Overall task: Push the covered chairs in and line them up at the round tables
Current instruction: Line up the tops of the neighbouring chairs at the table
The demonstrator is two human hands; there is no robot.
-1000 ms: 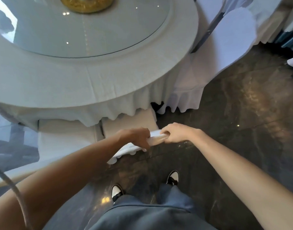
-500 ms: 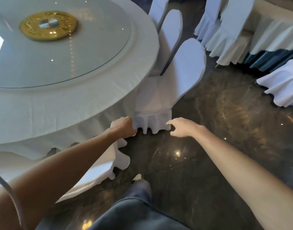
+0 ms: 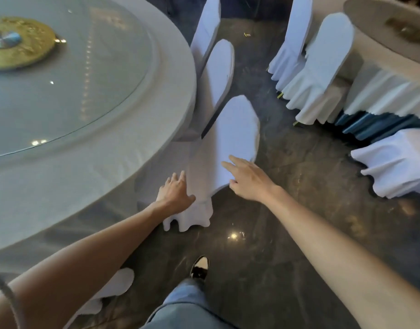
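open dark floor (image 3: 287,210) between covered chair (image 3: 230,143) and neighbouring table's chairs (image 3: 318,74)

Covered chairs (image 3: 230,138) on dark floor (image 3: 299,210)

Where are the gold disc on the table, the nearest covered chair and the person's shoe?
gold disc (image 3: 19,42), head view, its gold face.
nearest covered chair (image 3: 230,138), head view, its backrest.
shoe (image 3: 200,267), head view, its toe.
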